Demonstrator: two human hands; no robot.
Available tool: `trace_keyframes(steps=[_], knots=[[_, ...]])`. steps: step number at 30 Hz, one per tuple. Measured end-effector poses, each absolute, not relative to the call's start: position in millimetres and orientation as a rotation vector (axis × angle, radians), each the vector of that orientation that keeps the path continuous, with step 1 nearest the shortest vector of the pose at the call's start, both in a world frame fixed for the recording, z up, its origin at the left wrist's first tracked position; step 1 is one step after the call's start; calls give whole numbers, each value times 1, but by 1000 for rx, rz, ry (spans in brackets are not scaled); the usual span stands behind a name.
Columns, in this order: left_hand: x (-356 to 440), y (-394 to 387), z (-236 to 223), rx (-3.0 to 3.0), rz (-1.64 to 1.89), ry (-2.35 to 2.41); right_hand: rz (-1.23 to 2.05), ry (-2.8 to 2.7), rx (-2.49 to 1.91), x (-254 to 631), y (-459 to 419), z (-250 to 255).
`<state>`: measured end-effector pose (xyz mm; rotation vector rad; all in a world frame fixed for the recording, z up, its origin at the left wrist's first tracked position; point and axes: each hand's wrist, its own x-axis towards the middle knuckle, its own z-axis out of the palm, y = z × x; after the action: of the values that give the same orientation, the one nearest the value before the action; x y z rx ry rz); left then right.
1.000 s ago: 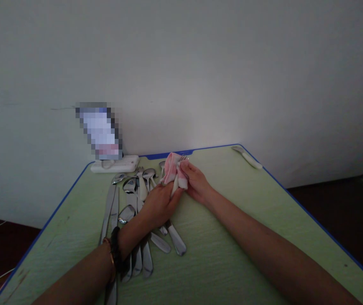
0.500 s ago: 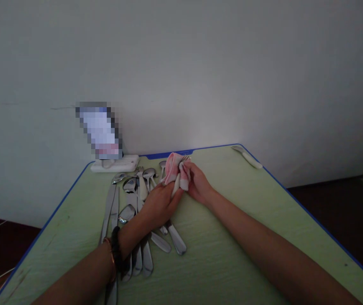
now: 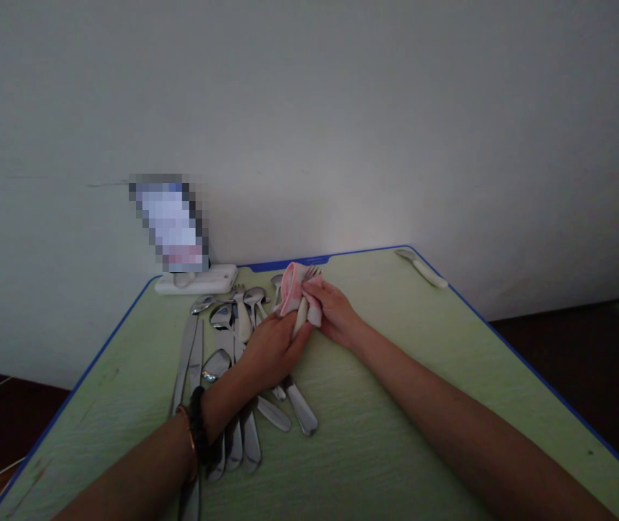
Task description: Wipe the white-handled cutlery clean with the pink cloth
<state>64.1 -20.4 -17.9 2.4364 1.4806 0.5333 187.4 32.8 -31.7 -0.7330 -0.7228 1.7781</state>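
A white-handled fork (image 3: 302, 312) is held above the table, its metal tines pointing away from me. My left hand (image 3: 275, 349) is closed around the lower part of its handle. Wrapped about the fork's neck is a pink and white cloth (image 3: 291, 286). My right hand (image 3: 332, 307) pinches the cloth against the fork just below the tines. Beneath and left of my left hand lies a pile of spoons (image 3: 217, 364), table knives (image 3: 184, 354) and another white-handled fork (image 3: 243, 318); my left forearm covers part of it.
A pale green table (image 3: 374, 427) with a blue edge stands against a grey wall. On its far left a blurred-out phone (image 3: 171, 224) leans on a white stand (image 3: 201, 279). A white-handled utensil (image 3: 423, 269) lies at the far right corner.
The right fingers have shifted slightly left over the cloth, and more of the fork's tines shows above it. My left hand and the pile look unmoved.
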Motion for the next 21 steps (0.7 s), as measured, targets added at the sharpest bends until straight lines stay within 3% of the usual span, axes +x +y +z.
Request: trace_keyframes(steps=[21], knots=[[64, -21, -17, 2440, 500, 1505, 1808, -779, -755, 190, 31, -30]])
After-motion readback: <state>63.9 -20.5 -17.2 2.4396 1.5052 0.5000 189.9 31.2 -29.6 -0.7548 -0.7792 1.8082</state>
